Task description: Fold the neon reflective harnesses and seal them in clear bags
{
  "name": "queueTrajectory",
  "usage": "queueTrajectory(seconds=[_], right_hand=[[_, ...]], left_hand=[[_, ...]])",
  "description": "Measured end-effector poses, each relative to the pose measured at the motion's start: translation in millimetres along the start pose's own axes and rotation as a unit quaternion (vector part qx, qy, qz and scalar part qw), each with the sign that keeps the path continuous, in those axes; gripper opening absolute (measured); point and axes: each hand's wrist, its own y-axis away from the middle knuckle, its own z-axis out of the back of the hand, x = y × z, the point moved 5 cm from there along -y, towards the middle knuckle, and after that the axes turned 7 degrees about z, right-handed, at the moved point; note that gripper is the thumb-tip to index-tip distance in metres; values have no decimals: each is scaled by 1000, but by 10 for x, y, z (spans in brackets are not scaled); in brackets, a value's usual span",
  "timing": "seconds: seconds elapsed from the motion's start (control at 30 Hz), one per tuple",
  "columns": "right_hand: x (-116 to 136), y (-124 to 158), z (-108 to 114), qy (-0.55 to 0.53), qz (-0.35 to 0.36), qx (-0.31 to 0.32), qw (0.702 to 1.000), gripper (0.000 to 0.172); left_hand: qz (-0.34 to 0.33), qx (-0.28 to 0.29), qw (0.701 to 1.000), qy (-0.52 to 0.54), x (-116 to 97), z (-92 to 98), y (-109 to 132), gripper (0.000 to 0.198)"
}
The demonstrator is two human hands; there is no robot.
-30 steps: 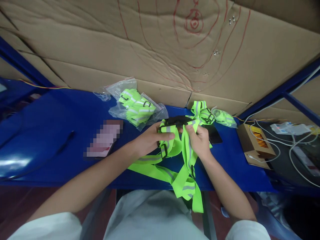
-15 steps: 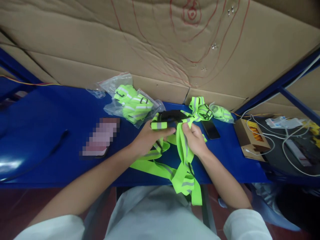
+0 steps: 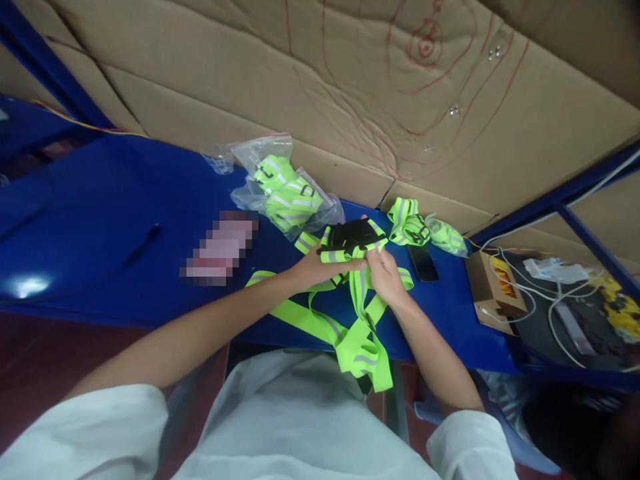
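Observation:
Both hands meet over the blue table around a fluorescent yellow-green reflective strap harness with grey stripes. My left hand grips its bunched part from the left, fingers closed round the band beneath a black piece. On the right, my right hand pinches the strap by the same bundle, thumb on top. Loose straps trail below the hands and hang over the table's front edge. Some fingers are hidden behind the straps.
Bagged green straps lie against the cardboard wall. A rolled strap, another bagged one and a dark phone sit right of the hands. A pixelated object lies left; a cardboard box and white cables are far right.
The camera view has tilted and shifted. The strap under my right hand has been gathered up against the black piece, and my hands are closer together.

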Motion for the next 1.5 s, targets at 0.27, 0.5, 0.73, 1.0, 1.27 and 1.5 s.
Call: queueTrajectory(seconds=[0.27,0.5,0.73,1.0,1.27,1.5], right_hand=[[740,-12,348,253,182,100,945,67],[922,-204,358,257,135,-15,957,30],[988,-263,557,101,-10,-16,995,47],[1025,276,676,-154,-221,-47,962,43],[602,758,598,-38,-159,76,984,46],[726,855,591,95,-79,232,965,95]], left_hand=[[32,114,989,-87,-10,-37,77,39],[74,143,985,63,-114,-204,115,44],[135,287,934,163,-213,-376,311,45],[141,356,922,65,-101,-618,814,31],[47,293,955,-1,53,-670,838,21],[126,328,936,9,137,-721,813,15]])
